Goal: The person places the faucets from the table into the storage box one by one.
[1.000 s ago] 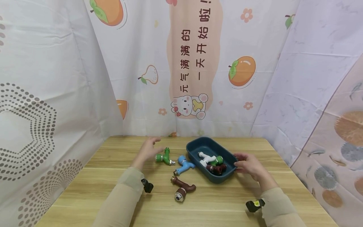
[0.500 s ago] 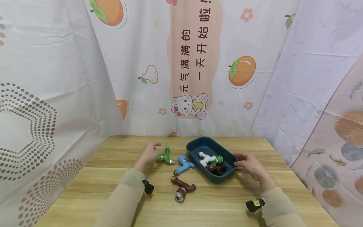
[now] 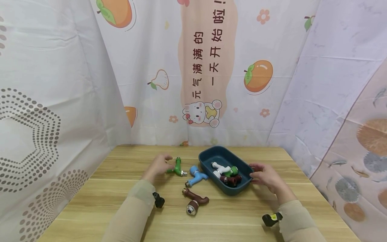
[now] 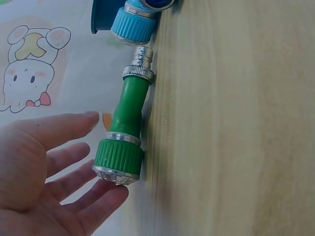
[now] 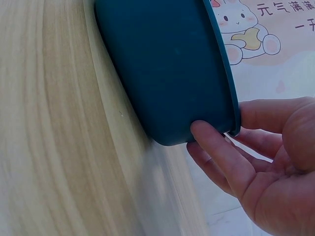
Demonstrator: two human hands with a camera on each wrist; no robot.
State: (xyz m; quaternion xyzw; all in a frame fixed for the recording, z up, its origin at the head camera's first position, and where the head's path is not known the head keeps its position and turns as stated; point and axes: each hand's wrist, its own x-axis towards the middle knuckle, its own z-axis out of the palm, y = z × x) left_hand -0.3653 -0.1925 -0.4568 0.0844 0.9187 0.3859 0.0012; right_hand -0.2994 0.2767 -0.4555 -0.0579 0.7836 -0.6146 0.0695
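Observation:
My left hand (image 3: 158,166) is beside the green tap (image 4: 129,113), fingers spread and loosely bent around its ribbed knob end. In the left wrist view, a fingertip lies right by the knob's silver face, with the thumb apart from the tap's body. My right hand (image 3: 266,176) grips the right end of a dark blue plastic basin (image 5: 167,64), with digits on the rim and against the outer wall. Inside the basin lie a white tap (image 3: 221,167), a green-handled piece (image 3: 232,170) and dark brown taps (image 3: 231,180).
On the wooden table (image 3: 235,218), a light blue tap (image 3: 196,176) lies between the green tap and the basin. A brown tap (image 3: 195,200) lies nearer the front. Printed curtains (image 3: 151,111) hang behind the table and at both sides.
My left hand has moved slightly down and closer to the green tap, now covering part of its knob in the head view. The right hand and basin have stayed in place.

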